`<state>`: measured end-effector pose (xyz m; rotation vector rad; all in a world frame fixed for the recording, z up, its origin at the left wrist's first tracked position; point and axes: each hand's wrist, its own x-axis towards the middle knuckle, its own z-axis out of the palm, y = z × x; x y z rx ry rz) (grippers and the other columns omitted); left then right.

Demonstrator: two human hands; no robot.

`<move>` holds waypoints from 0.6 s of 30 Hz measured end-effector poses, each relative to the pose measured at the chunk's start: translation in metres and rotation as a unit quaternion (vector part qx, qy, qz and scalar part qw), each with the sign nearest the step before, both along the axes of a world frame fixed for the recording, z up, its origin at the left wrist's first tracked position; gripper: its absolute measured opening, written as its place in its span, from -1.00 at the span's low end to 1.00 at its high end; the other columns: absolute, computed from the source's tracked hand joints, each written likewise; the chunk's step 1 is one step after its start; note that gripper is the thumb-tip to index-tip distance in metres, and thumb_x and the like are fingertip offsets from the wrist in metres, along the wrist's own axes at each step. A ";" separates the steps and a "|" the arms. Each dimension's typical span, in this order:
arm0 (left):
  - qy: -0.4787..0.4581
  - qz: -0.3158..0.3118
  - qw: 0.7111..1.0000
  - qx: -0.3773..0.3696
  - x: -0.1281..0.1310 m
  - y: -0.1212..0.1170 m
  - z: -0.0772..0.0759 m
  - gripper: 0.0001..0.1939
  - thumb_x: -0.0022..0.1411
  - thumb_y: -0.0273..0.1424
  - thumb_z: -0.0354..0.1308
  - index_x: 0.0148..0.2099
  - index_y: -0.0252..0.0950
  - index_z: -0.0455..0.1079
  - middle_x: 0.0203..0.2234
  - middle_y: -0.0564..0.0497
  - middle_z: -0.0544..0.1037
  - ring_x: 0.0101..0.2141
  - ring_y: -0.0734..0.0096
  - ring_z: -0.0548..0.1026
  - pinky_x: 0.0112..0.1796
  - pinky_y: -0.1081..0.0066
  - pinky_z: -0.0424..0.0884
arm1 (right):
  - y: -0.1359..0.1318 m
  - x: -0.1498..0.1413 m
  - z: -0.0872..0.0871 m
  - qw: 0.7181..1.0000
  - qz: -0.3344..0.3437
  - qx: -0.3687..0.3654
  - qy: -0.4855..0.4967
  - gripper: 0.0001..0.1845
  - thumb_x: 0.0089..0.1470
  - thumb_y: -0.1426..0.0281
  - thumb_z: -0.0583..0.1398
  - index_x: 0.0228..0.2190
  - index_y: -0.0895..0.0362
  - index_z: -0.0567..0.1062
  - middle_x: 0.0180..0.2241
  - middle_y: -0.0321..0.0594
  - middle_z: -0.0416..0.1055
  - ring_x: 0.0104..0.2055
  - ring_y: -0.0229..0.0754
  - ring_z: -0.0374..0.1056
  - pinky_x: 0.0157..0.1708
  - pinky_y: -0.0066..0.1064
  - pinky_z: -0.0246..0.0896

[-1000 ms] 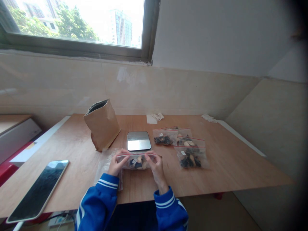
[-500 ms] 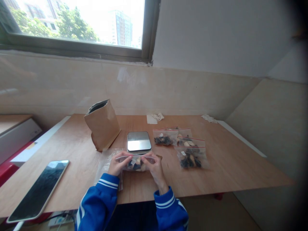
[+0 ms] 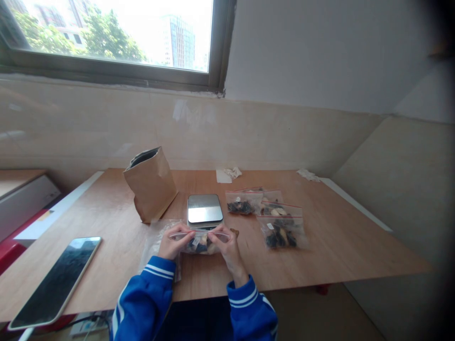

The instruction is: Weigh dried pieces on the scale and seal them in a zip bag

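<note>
My left hand [image 3: 172, 244] and my right hand [image 3: 225, 244] pinch the two ends of the red-lined zip top of a small clear plastic bag [image 3: 201, 245]. Dark and pale dried pieces fill the bag, partly hidden by my fingers. It sits just in front of a flat steel-topped digital scale [image 3: 205, 209], and a loose clear plastic bag [image 3: 153, 251] lies under my left hand. A small brown piece [image 3: 234, 232] rests on the wood right of my right hand.
Several more zip bags of dried pieces [image 3: 282, 232] lie to the right on the plywood table [image 3: 337, 237]. A kraft paper bag [image 3: 151, 185] stands at the back left. A smartphone [image 3: 55, 282] lies at the front left. Crumpled paper [image 3: 227, 174] sits near the wall.
My hands have drawn slightly closer together along the bag's top, and the bag looks a little narrower. The other objects have not moved.
</note>
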<state>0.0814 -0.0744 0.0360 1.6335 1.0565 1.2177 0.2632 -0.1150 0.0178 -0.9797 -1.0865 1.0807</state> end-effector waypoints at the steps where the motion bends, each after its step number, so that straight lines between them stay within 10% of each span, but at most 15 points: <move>1: 0.000 -0.001 1.000 -0.004 0.000 0.000 0.000 -0.75 0.01 -0.26 0.30 -0.53 -0.34 0.44 -0.56 0.00 0.51 -0.48 0.42 0.46 -0.41 0.46 0.37 | 0.000 0.000 0.000 1.000 0.003 -0.005 0.002 -0.78 -0.05 0.25 0.30 -0.49 0.12 0.43 -0.50 -0.34 0.43 -0.40 -0.23 0.39 -0.33 -0.43 0.29; 18: -0.016 -0.053 0.998 -0.018 0.002 -0.004 0.003 -0.77 -0.01 -0.24 0.32 -0.38 -0.32 0.52 -0.45 -0.04 0.57 -0.39 0.33 0.51 -0.33 0.40 0.43 | -0.007 0.000 0.012 0.998 0.039 0.017 -0.046 -0.78 -0.02 0.22 0.27 -0.35 0.09 0.50 -0.38 -0.28 0.43 -0.31 -0.21 0.39 -0.26 -0.41 0.32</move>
